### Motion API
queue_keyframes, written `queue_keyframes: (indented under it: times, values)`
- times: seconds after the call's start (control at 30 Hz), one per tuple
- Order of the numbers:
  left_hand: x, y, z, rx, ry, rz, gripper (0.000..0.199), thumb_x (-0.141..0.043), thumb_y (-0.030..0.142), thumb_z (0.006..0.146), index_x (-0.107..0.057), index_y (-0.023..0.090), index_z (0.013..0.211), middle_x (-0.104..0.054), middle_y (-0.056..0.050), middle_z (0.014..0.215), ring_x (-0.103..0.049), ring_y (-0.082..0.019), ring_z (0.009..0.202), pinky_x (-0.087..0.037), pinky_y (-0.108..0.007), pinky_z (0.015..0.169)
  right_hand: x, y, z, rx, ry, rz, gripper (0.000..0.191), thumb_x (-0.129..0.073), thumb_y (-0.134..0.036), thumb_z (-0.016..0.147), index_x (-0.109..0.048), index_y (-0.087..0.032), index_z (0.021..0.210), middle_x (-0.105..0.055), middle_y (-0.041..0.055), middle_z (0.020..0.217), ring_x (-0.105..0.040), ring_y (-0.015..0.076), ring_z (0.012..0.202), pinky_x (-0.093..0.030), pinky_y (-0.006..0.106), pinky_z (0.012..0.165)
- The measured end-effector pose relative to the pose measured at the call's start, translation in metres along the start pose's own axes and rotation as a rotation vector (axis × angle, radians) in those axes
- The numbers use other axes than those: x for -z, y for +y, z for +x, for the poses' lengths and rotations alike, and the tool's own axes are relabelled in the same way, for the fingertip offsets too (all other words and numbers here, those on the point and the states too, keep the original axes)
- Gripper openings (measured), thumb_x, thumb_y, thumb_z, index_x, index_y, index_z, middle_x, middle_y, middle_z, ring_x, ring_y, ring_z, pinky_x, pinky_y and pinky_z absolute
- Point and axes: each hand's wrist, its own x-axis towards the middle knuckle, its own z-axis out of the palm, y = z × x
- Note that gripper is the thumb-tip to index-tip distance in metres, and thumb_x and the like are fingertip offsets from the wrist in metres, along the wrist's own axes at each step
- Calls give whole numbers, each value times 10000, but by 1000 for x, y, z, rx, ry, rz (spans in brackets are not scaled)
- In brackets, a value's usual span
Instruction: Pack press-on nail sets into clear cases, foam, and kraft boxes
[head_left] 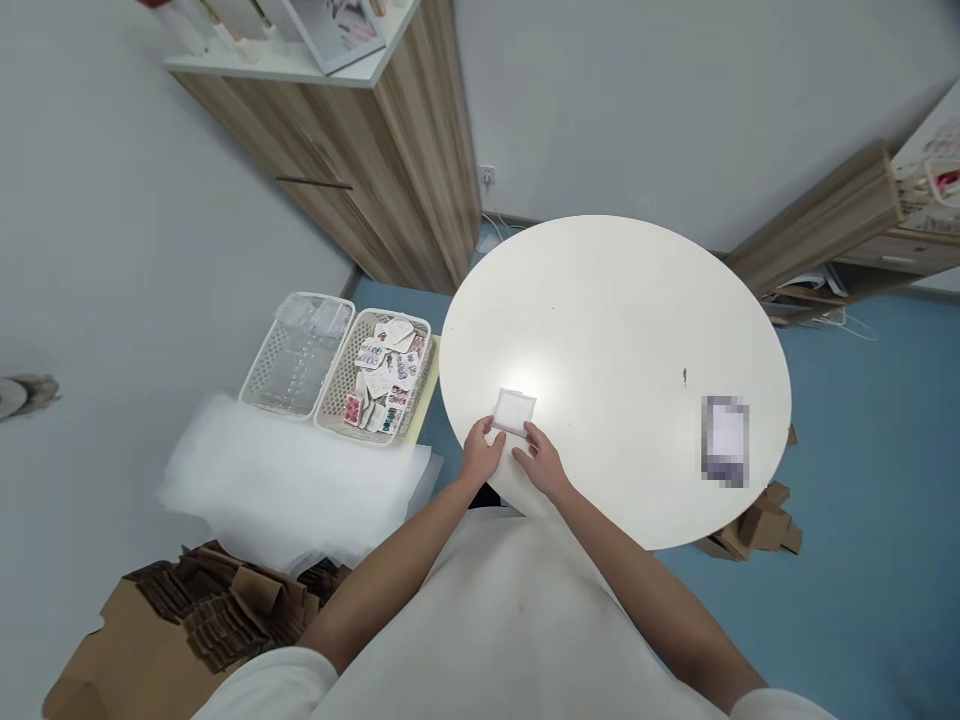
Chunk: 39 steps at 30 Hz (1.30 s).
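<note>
A small, flat, whitish see-through box (514, 411) is at the near left part of the round white table (600, 300). My left hand (481, 452) grips its lower left corner, fingers at the edge and thumb on the near side. At its lower right corner, my right hand (541, 462) has its fingers on the edge with the thumb bent in below. The box looks slightly tilted; whether it touches the tabletop, I cannot tell. Its contents are too faint to make out.
Left of the table stand a basket (321, 408) of patterned cards and a basket (253, 385) of clear plastic boxes. White wrapping sheets (292, 480) and folded cardboard (225, 610) lie nearer. A blurred-out rectangular object (725, 440) is on the table's right. A wooden cabinet (420, 150) stands behind.
</note>
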Motion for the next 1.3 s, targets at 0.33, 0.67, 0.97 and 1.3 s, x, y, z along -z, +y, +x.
queue_keyframes:
  times: [0.33, 0.67, 0.97, 1.3]
  values:
    - [59, -8, 69, -55, 28, -91, 433, -494, 234, 753, -448, 196, 1182, -406, -86, 1274, -413, -217, 1152, -372, -359, 933, -57, -51, 71, 55, 28, -129, 656, -447, -170, 649, -287, -232, 1283, -326, 68, 1321, -384, 201, 1166, -382, 376, 940]
    - [74, -8, 94, -101, 20, -153, 439, -483, 208, 755, -443, 208, 1193, -387, -71, 1283, -398, -205, 1171, -353, -345, 962, -70, -69, 97, 54, 89, -146, 654, -453, -169, 643, -292, -242, 1273, -332, 56, 1316, -362, 199, 1176, -393, 365, 922]
    - [75, -13, 89, -106, 12, -179, 476, -490, 220, 756, -403, 229, 1223, -242, -84, 1362, -403, -209, 1168, -387, -329, 930, -70, -67, 89, 119, 129, -180, 648, -486, -204, 668, -255, -235, 1273, -323, 79, 1289, -393, 207, 1110, -420, 361, 858]
    - [78, -11, 61, -99, -25, -158, 641, -522, 260, 750, -229, 245, 1319, -170, -125, 1401, -500, -206, 1075, -416, -339, 878, -41, -52, 49, -36, 50, -90, 665, -472, -279, 715, -192, -246, 1318, -326, 95, 1305, -540, 142, 869, -450, 324, 794]
